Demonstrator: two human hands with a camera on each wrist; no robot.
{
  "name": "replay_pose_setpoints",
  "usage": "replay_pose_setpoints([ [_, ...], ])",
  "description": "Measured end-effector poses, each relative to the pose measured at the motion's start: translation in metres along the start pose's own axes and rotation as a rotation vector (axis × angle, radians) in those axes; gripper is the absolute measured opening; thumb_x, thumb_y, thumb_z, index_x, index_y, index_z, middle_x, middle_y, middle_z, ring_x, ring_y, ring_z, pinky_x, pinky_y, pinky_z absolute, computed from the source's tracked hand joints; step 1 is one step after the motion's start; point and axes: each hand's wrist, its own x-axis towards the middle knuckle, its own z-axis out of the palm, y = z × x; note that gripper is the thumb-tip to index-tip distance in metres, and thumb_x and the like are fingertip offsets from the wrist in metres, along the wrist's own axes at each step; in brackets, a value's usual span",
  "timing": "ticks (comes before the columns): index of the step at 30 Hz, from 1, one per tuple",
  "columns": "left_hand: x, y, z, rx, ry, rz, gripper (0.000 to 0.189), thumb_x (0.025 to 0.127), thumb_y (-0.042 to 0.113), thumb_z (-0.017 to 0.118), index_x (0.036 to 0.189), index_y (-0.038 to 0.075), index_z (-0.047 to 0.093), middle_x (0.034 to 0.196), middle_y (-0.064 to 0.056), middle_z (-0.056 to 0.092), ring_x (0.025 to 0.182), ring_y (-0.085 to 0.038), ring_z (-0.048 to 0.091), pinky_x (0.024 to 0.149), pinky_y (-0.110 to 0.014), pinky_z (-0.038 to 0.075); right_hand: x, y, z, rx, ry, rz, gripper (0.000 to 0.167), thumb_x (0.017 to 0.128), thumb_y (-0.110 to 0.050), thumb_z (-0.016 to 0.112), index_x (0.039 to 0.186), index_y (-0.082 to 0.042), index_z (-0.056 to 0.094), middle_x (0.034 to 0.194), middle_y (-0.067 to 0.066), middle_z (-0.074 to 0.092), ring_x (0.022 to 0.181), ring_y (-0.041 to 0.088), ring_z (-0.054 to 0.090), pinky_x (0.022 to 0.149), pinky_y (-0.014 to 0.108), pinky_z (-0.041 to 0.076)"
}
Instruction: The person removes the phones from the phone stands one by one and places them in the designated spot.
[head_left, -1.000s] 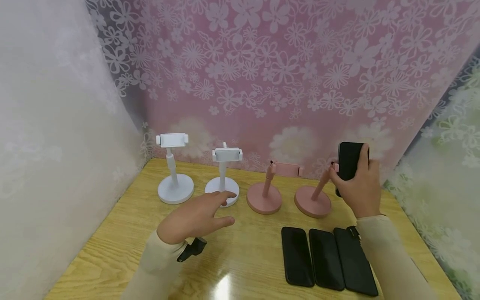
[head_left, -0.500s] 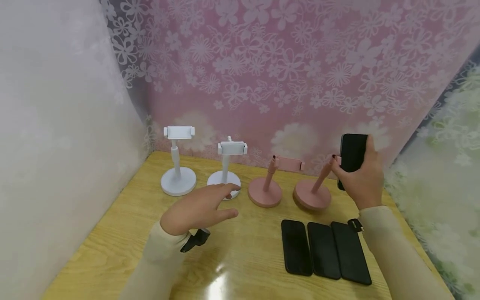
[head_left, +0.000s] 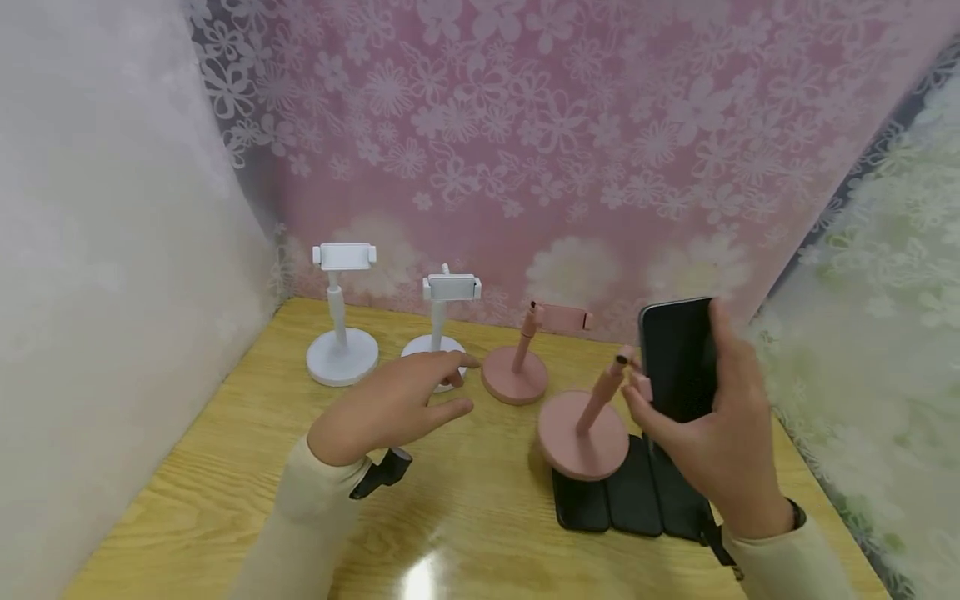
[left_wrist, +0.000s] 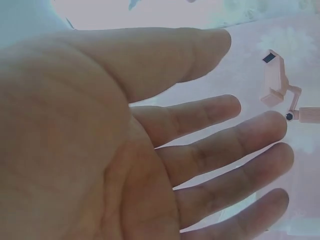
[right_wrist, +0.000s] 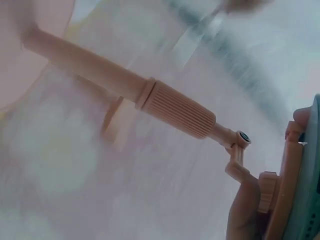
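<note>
My right hand grips a black smartphone upright by its edges, the thumb at the left edge by the pink clamp. In the right wrist view the clamp lies against the back of the phone. Joined to the clamp, a pink phone stand hangs tilted, its round base over the phones lying on the table. Fingers apart and holding nothing, my left hand hovers in front of a white phone stand, partly hiding its base. In the left wrist view its palm shows.
Another white stand is at the far left. A second pink stand stands right of the white ones. Several black phones lie side by side on the wooden table, at the front right. A floral curtain hangs behind.
My right hand has brought the phone and the pink stand nearer and lower, lifting the base from its spot at the back to over the lying phones. The left hand has hardly moved.
</note>
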Motion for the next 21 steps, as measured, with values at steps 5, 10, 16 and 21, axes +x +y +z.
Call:
replay_pose_setpoints([
  [5, -0.006, -0.001, -0.006, -0.005, 0.005, -0.022, 0.050, 0.102, 0.038, 0.067, 0.148, 0.024, 0.053, 0.124, 0.004, 0.068, 0.114, -0.014, 0.065, 0.093, -0.040, 0.054, -0.024, -0.033, 0.038, 0.107, -0.108, 0.011, 0.125, 0.067, -0.002, 0.093, 0.167, -0.020, 0.019, 0.145, 0.017, 0.049, 0.108, 0.022, 0.050, 0.082, 0.025, 0.040],
  [10, -0.009, -0.002, -0.010, -0.016, 0.003, -0.001, 0.048, 0.102, 0.038, 0.067, 0.145, 0.021, 0.055, 0.127, 0.002, 0.067, 0.117, -0.014, 0.065, 0.094, -0.040, 0.054, -0.035, -0.048, 0.079, 0.163, -0.140, -0.006, 0.123, 0.069, -0.010, 0.095, 0.166, -0.017, 0.020, 0.134, 0.017, 0.053, 0.099, 0.019, 0.050, 0.068, 0.033, 0.048],
  [16, -0.008, -0.001, -0.011, -0.013, -0.006, 0.010, 0.045, 0.102, 0.038, 0.068, 0.142, 0.019, 0.058, 0.128, 0.003, 0.067, 0.116, -0.015, 0.065, 0.094, -0.039, 0.055, -0.036, -0.054, 0.119, 0.140, -0.088, -0.091, 0.120, 0.069, -0.020, 0.096, 0.165, -0.010, 0.024, 0.128, 0.020, 0.054, 0.096, 0.023, 0.055, 0.063, 0.038, 0.053],
  [21, -0.008, 0.000, -0.007, 0.015, 0.004, 0.054, 0.039, 0.102, 0.043, 0.066, 0.135, 0.021, 0.063, 0.124, 0.005, 0.069, 0.111, -0.010, 0.066, 0.091, -0.034, 0.055, -0.035, -0.051, 0.130, 0.104, -0.096, -0.025, 0.119, 0.073, -0.026, 0.094, 0.166, -0.015, 0.021, 0.124, 0.021, 0.053, 0.089, 0.021, 0.052, 0.061, 0.037, 0.049],
])
